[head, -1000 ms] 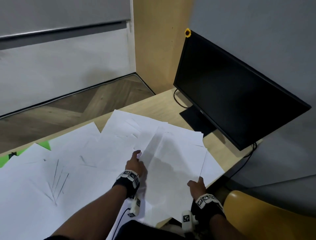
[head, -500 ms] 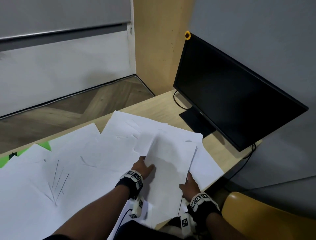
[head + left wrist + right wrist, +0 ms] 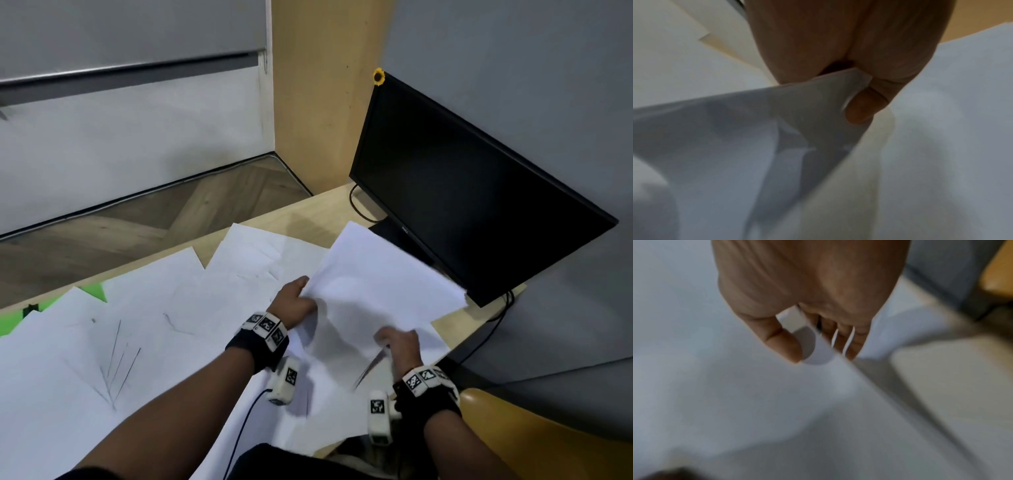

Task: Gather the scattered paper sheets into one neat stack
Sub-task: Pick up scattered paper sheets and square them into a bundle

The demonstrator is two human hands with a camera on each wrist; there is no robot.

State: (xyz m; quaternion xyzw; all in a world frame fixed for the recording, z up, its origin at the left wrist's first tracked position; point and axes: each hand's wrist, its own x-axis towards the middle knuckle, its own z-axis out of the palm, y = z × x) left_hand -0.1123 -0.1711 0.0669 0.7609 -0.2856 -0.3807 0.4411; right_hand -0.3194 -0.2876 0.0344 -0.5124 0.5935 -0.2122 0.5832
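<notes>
A bundle of white paper sheets (image 3: 380, 284) is raised off the desk and tilted, its far corner reaching up toward the monitor. My left hand (image 3: 301, 291) grips the bundle's left edge; in the left wrist view the thumb and fingers (image 3: 859, 112) pinch a paper edge (image 3: 838, 78). My right hand (image 3: 394, 339) holds the near edge; in the right wrist view its thumb (image 3: 785, 344) and fingers clamp a sheet edge (image 3: 807, 340). More loose sheets (image 3: 154, 318) lie spread over the desk to the left, some with pencil lines.
A black monitor (image 3: 462, 192) stands at the right on the wooden desk (image 3: 308, 212), its cable running behind. A yellow chair (image 3: 534, 431) is at the lower right. Green patches (image 3: 92, 291) show under the papers at far left. Floor lies beyond the desk.
The bundle, which lay flat between my hands, is now lifted and swung up toward the monitor. My right hand has shifted forward along its near edge.
</notes>
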